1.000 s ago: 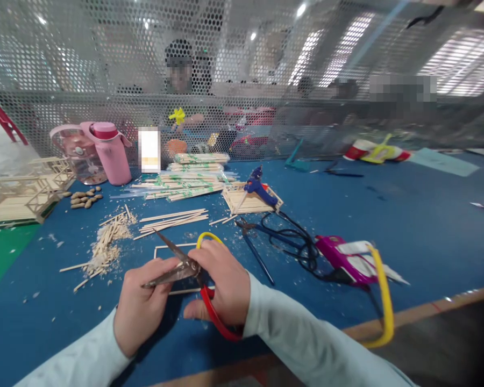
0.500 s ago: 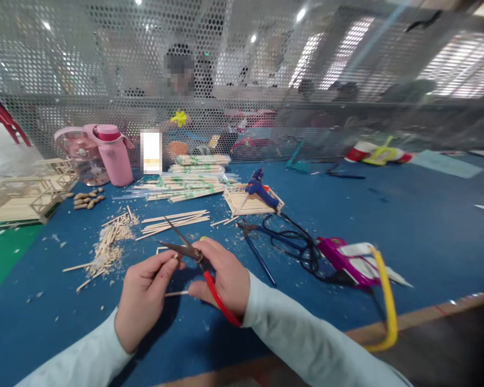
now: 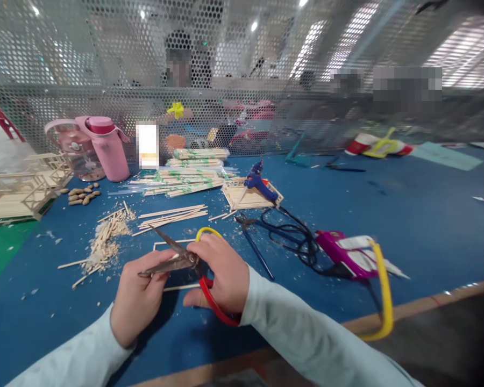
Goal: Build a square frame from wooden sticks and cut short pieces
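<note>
My right hand (image 3: pixel 221 271) grips scissors (image 3: pixel 215 301) with one red and one yellow handle loop; the blades are spread and point left. Beneath the blades, my left hand (image 3: pixel 142 295) is closed with thumb and fingers pinched together, a small pale stick end showing at the fingertips. On the blue table under both hands lies a thin stick frame (image 3: pixel 173 243), partly hidden by them. Several loose sticks (image 3: pixel 173 216) lie just beyond, and a heap of cut stick pieces (image 3: pixel 107 236) is to the left.
Blue pliers (image 3: pixel 256 248), a blue glue gun (image 3: pixel 260 185) on a small stick platform, and a purple-and-white tool (image 3: pixel 347 255) stand right of centre. Wrapped stick bundles (image 3: pixel 185 180), a pink bottle (image 3: pixel 109 153), peanuts (image 3: pixel 83 194) and stick models (image 3: pixel 20 193) are farther back and left.
The scissor blades have opened wider and come down over my left fingers. The yellow handle loop now shows more above my right hand. The view has shifted slightly.
</note>
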Motion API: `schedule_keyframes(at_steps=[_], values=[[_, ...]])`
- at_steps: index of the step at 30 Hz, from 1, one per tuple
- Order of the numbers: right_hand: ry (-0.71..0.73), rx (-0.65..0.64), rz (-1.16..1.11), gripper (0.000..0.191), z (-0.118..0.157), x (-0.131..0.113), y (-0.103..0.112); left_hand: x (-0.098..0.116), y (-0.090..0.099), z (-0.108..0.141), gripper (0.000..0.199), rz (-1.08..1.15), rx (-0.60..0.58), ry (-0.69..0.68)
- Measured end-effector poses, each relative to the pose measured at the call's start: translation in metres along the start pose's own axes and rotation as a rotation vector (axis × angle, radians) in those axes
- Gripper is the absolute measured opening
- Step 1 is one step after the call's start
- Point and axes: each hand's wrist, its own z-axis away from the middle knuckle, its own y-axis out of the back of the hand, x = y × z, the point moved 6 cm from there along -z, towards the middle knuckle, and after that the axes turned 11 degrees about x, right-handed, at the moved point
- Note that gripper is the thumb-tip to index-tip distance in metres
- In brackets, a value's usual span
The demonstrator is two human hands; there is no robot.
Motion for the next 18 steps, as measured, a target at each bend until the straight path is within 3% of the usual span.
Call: schedule_keyframes(at_steps=[8, 14, 18], values=[[0.025, -0.036, -0.091, 0.07, 0.0008, -0.0042, -0.0012, 0.0043, -0.0011, -0.0008, 0.027, 0.078, -0.074, 0.027], [0.017, -0.002, 0.004, 0.075, 0.0032, -0.0025, -0.0011, 0.004, -0.0006, 0.0008, 0.028, 0.08, -0.079, -0.002], [0.013, 0.013, -0.032, 0.07, 0.006, -0.0042, -0.0042, -0.0009, -0.0004, 0.0034, 0.03, 0.077, -0.063, 0.055]])
